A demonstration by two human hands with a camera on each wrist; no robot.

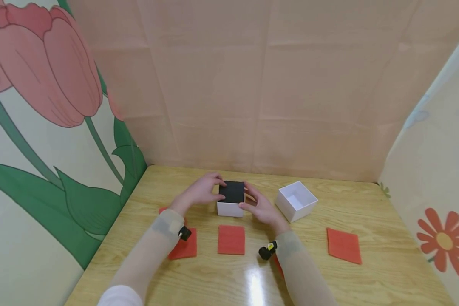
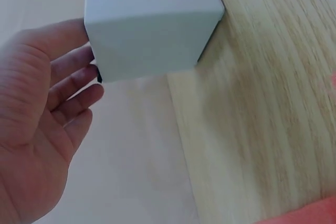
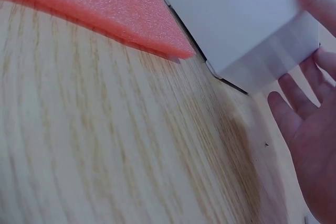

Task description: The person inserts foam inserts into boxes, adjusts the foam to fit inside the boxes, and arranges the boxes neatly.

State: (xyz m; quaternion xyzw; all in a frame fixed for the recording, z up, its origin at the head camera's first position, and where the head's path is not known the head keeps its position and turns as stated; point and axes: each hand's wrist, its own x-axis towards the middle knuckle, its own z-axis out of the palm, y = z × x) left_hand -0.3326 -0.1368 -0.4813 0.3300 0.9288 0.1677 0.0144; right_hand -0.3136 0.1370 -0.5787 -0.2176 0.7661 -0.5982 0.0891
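Note:
A white box (image 1: 230, 209) with a black top face (image 1: 231, 192) stands between both hands near the back of the table. My left hand (image 1: 199, 190) holds its left side, the thumb and fingers apart at the upper edge. My right hand (image 1: 263, 209) grips the right side, thumb at the front corner and fingers toward the back. In the left wrist view, the left thumb and fingertips meet the edge of the white box (image 2: 147, 45). The right wrist view shows the right thumb on a pale face of the white box (image 3: 236, 19), with several fingers spread below.
A second white box (image 1: 289, 209), open at the top, stands right of the right hand. Red square pads lie on the wooden table: one in the middle (image 1: 231, 240), one at right (image 1: 344, 245), others partly under the forearms. A plain cloth (image 1: 260, 106) hangs behind.

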